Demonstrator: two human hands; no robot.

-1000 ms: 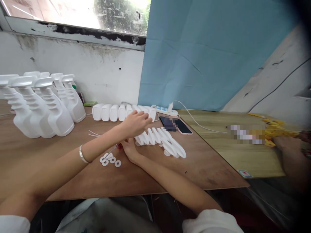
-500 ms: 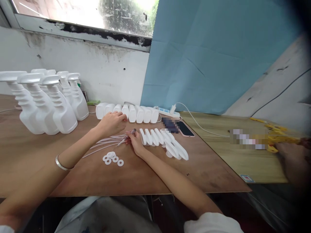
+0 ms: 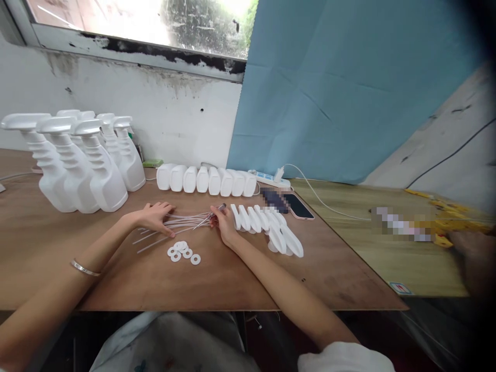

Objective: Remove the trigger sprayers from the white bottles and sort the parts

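My left hand point(image 3: 155, 217) reaches over the left part of a bundle of thin white tubes point(image 3: 182, 221), fingers spread and open. Whether it touches the tubes I cannot tell. In my right hand point(image 3: 222, 223) is a slim, pointed metal tool point(image 3: 202, 221), its tip slanting down to the left over the tubes; the hand is closed around its thicker end. White ring washers point(image 3: 196, 259) lie in a loose group just in front of the tubes. To the right of my right hand, several white spray trigger heads point(image 3: 256, 219) lie in a row.
Several white spray bottles point(image 3: 110, 181) with heads stand at the left. A row of white bottles point(image 3: 202, 180) lies along the wall, beside a power strip point(image 3: 271, 179). Two phones point(image 3: 298, 206) rest near the table's right edge. Another person's hand point(image 3: 470, 253) is at the far right.
My left hand has moved left and down, from above the tubes' right end to their left part, and its fingers have spread. My right hand still holds the metal tool.
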